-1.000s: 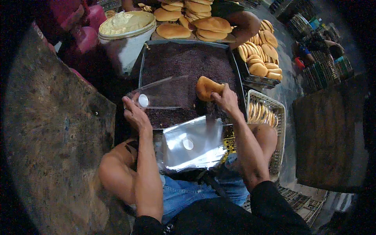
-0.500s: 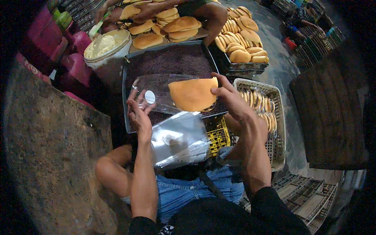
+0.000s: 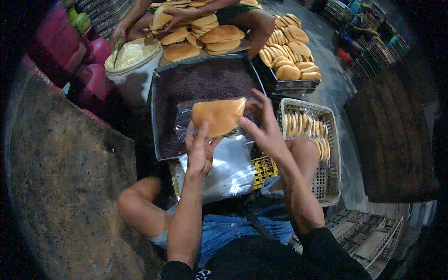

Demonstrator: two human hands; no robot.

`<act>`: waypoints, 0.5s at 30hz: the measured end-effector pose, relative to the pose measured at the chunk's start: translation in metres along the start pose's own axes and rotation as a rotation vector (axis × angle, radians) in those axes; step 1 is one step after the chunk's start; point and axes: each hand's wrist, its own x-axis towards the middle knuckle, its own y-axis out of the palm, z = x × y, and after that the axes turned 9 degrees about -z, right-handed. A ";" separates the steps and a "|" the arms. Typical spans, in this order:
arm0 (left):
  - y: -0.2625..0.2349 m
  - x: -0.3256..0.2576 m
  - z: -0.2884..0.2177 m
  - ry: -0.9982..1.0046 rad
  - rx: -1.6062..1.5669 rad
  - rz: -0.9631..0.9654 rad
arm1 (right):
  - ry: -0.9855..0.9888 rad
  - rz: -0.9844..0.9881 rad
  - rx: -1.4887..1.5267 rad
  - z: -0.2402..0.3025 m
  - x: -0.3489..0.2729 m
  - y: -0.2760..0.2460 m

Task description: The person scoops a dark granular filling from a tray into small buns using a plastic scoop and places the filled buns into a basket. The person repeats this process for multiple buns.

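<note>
A folded, golden-brown bread bun (image 3: 217, 116) sits inside a clear plastic bag (image 3: 183, 120), whose slack end sticks out to the left. My left hand (image 3: 199, 151) grips the bagged bun from below, thumb on its near face. By the bun's right end my right hand (image 3: 266, 128) is open, fingers apart, its thumb tip close to the bag's edge; whether it touches cannot be told. Beneath both hands lies a stack of clear bags (image 3: 221, 170), partly over a yellow crate (image 3: 264, 170). Behind the bun stands a metal tray (image 3: 154, 116) of dark, crumbly filling (image 3: 200, 79).
At right, a pale plastic crate (image 3: 337, 158) holds several bagged buns (image 3: 303, 123). Beyond it, a dark tray is heaped with buns (image 3: 289, 51). Across from me another person handles a bun and a green spatula at a tub of cream (image 3: 135, 56). A wooden board (image 3: 70, 172) stands left.
The bun has slid fully into the bag and shifted slightly left. My left hand moved from the bag's far end to beneath the bun. My right hand let go and its fingers spread.
</note>
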 end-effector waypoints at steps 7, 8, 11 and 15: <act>-0.024 0.026 0.010 -0.122 -0.410 -0.040 | -0.698 -0.146 -0.478 0.022 0.005 0.032; -0.012 0.023 0.019 -0.167 -0.385 -0.179 | -0.689 -0.177 -0.471 0.037 0.006 0.019; 0.041 0.019 0.034 -0.016 -0.115 -0.150 | -0.734 -0.031 -0.867 0.078 0.006 -0.028; 0.101 0.020 0.073 0.066 0.630 -0.074 | -0.349 0.094 -1.115 -0.007 0.031 -0.096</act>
